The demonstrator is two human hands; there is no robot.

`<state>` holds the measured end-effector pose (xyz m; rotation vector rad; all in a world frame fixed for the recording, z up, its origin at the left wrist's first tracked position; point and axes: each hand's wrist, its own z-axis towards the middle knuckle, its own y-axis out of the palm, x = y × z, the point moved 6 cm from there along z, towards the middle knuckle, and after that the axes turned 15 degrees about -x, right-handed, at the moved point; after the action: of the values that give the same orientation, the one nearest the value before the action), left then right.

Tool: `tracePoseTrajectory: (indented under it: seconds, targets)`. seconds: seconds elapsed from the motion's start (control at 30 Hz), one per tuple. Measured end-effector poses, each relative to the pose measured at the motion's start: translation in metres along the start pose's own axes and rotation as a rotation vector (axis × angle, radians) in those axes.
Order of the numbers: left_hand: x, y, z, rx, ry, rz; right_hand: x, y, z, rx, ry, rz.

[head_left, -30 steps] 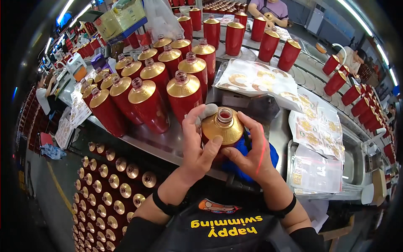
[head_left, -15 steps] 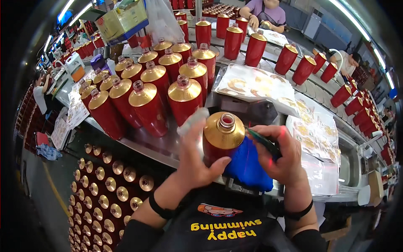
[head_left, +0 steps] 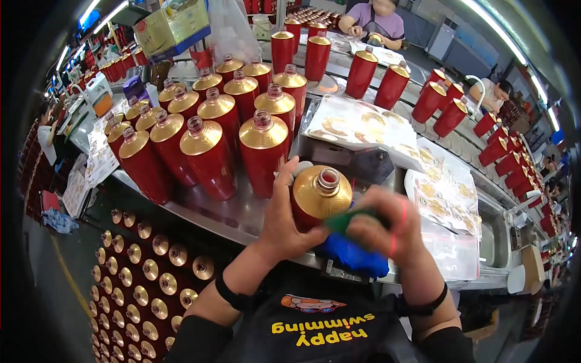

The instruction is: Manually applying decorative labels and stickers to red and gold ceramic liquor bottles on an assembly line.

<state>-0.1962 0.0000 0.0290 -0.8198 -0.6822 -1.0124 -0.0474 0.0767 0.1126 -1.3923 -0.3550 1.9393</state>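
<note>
A red bottle with a gold shoulder and an open clear neck (head_left: 321,195) stands slightly tilted in front of me. My left hand (head_left: 283,219) is wrapped round its left side, thumb across the near face. Pale covers sit on some of the fingertips. My right hand (head_left: 387,225), smeared by motion, grips a thin green flat piece, scraper-like (head_left: 353,220), whose edge is against or very near the bottle's right side. Whether it touches cannot be made out. Beneath the right hand lies a bright blue cloth (head_left: 357,254), partly covered by the bottle and hand.
Several similar bottles (head_left: 209,154) crowd the metal table (head_left: 251,218) on the left. Sticker sheets (head_left: 360,124) are stacked beyond my hands, with more sheets (head_left: 445,193) on the right. Past them, a conveyor carries bottles (head_left: 361,72). More bottles (head_left: 142,296) stand below left; a person in purple (head_left: 375,27) sits opposite.
My left fingers have closed round the bottle from a spread pose. My right hand has brought the green piece left to the bottle's side. Bottles on the conveyor have shifted right.
</note>
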Motion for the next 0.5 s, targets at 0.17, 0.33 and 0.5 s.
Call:
tracePoseTrajectory:
  seconds: [0.17,0.33,0.5]
  targets:
    - [0.019,0.007,-0.004,0.017,0.079,0.274,0.056,-0.014,-0.018,0.472,0.383,0.369]
    - [0.017,0.001,-0.007,0.055,0.033,-0.013,0.051,-0.01,-0.02,0.505,0.313,0.509]
    - [0.004,-0.004,0.001,-0.023,-0.07,-0.462,0.047,0.01,-0.012,0.452,0.324,0.799]
